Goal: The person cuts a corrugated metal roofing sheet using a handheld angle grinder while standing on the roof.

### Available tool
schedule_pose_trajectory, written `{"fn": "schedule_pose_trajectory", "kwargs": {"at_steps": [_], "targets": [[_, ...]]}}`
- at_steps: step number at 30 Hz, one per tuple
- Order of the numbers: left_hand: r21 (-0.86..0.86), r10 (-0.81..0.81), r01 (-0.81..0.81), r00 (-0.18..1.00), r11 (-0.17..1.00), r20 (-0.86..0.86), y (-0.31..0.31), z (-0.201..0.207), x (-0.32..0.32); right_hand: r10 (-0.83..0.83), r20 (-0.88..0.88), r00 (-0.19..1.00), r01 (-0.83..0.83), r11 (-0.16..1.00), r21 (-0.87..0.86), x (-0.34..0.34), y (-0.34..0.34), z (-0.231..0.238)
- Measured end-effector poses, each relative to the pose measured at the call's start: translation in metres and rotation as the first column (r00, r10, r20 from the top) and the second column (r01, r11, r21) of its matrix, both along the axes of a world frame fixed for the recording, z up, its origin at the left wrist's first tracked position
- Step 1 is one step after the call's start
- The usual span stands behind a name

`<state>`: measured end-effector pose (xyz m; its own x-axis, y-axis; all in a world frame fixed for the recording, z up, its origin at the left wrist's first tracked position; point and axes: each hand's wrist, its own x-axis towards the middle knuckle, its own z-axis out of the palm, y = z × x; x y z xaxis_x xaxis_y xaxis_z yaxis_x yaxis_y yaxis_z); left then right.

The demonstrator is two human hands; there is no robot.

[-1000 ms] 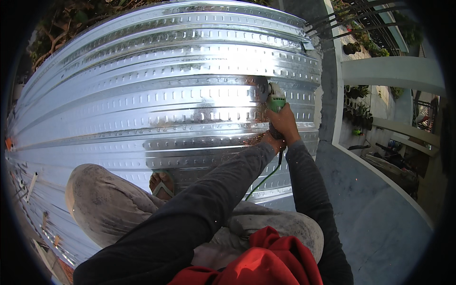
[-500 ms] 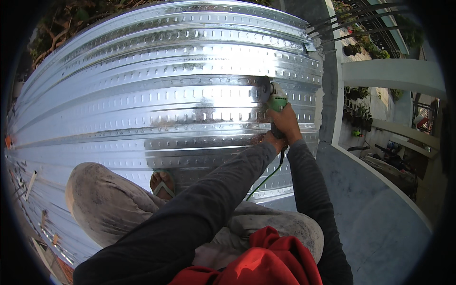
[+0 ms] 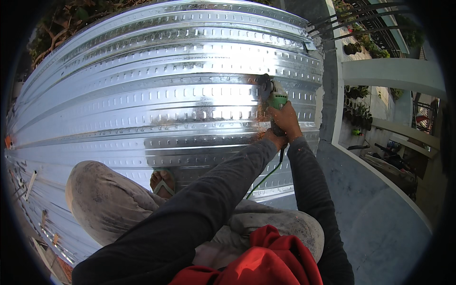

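A green angle grinder (image 3: 280, 100) is held over the ribbed metal decking (image 3: 190, 95), its dark disc (image 3: 264, 88) upright at one of the ridges. My right hand (image 3: 288, 119) wraps round the body just behind the grinder's head. Closer to me, my left hand (image 3: 274, 138) grips the dark rear end of the tool. Orange sparks spray from the disc back toward my hands. A green power cord (image 3: 266, 179) trails from the rear of the grinder toward my knees. The disc's exact contact with the sheet is hard to make out.
My sandalled foot (image 3: 162, 183) rests on the decking. Right of the sheet's end runs a grey concrete ledge (image 3: 365, 209) with a drop beyond it to plants and stored items. Thin dark rods (image 3: 361, 14) stick out at the upper right. Small loose pieces (image 3: 31, 184) lie far left.
The grinder and both hands have shifted very slightly, with the disc staying at the same ridge. More orange sparks show around my hands now.
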<state>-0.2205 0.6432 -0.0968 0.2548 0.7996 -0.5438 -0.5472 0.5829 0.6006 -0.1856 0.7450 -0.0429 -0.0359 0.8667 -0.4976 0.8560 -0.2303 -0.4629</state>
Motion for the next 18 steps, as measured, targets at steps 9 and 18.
{"fn": "schedule_pose_trajectory", "kwargs": {"at_steps": [9, 18], "targets": [[0.156, -0.112, 0.165, 0.948, 0.974, -0.299, 0.006, -0.027, 0.006, 0.004, -0.008, 1.0, -0.004, 1.0, -0.02, -0.006, 0.002, -0.004], [0.097, -0.337, 0.396, 0.867, 0.913, -0.367, 0.007, -0.013, -0.001, -0.003, 0.046, 0.999, 0.003, 1.0, -0.003, 0.003, 0.001, -0.011]]}}
